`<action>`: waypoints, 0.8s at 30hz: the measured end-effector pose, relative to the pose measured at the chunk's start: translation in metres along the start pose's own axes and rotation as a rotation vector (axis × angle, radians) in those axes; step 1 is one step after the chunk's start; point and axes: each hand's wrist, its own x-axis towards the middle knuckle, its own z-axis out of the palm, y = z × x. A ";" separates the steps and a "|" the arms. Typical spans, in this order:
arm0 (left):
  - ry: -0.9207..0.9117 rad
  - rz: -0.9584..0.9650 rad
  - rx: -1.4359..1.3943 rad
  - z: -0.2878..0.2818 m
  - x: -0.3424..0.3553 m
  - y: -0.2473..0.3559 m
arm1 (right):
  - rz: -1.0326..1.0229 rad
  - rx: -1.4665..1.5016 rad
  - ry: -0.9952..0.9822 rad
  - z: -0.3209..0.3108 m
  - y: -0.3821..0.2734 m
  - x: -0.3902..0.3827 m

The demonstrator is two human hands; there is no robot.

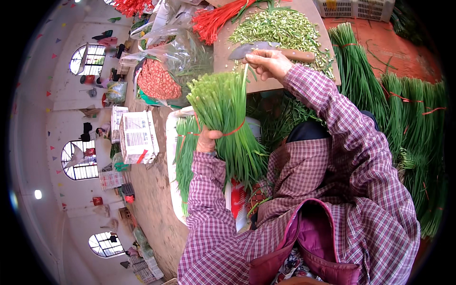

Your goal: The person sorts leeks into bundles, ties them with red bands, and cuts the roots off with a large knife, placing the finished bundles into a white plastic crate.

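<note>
My left hand (209,139) is wrapped round a thick bundle of green chives (221,107), tied with a red band and held with its pale cut ends pointing up and away. Just above its right edge, my right hand (270,64) is closed in a pinch on a pale chive stem (245,80) that sticks up past the others. Behind the right hand, a knife with a wooden handle (297,55) lies on the board (259,85). A heap of chopped chive ends (280,29) covers much of the board.
Red ties (211,23) lie at the board's far left. More chives rest in a white container (172,156) under my left arm. Tied chive bundles (354,66) line the right side. A clear bag (190,59) and a white box (137,135) stand on the left.
</note>
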 end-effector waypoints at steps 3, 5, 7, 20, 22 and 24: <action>0.005 0.063 0.024 -0.006 -0.004 -0.001 | 0.103 0.074 0.112 0.000 0.023 -0.003; -0.050 0.132 0.035 0.022 0.010 0.013 | -0.104 -0.606 0.160 -0.008 0.054 -0.009; -0.090 0.179 0.040 0.050 0.014 0.026 | -0.142 -1.163 0.022 0.018 0.064 -0.034; 0.158 -0.058 0.261 0.044 0.025 0.003 | -0.286 -1.751 0.381 -0.051 0.007 -0.019; 0.169 -0.033 0.254 0.046 0.030 -0.003 | -0.123 -1.752 0.319 -0.055 0.007 -0.007; 0.179 -0.009 0.295 0.045 0.036 -0.009 | -0.090 -1.753 0.274 -0.062 0.007 0.007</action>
